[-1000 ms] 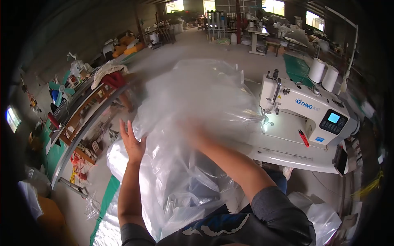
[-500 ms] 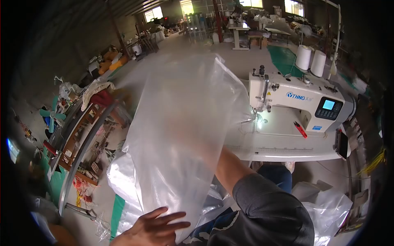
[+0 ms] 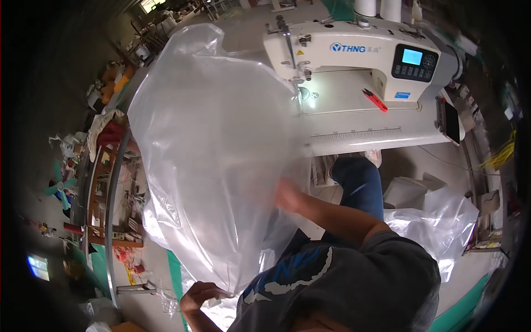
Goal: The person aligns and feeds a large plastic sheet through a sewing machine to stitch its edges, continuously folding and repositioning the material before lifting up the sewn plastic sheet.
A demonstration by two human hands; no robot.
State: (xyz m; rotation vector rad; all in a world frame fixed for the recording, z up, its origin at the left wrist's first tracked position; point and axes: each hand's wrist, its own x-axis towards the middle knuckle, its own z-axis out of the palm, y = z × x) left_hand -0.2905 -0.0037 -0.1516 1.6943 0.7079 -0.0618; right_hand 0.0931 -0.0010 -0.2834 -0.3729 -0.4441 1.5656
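A large translucent plastic sheet (image 3: 204, 127), possibly a bag, billows up in front of me, left of the sewing machine (image 3: 354, 55). My left hand (image 3: 203, 295) is low at its near edge, with the fingers closed on the plastic. My right hand (image 3: 285, 195) reaches into or behind the sheet at its right side. Its fingers are veiled by the plastic and smeared, so I cannot tell their grip. The sheet's right edge hangs close to the machine's lit needle area.
Red thread snips (image 3: 375, 100) lie on the white machine bed (image 3: 354, 138), with a phone (image 3: 449, 120) at its right end. More clear plastic (image 3: 437, 221) is heaped at lower right. A curved metal rail (image 3: 113, 205) and a cluttered rack stand at left. Thread cones (image 3: 390, 10) stand behind the machine.
The view has tilted down and shifted right. The sheet has puffed out wider and rounder. My left hand has gone from spread fingers to closed on the sheet's near edge.
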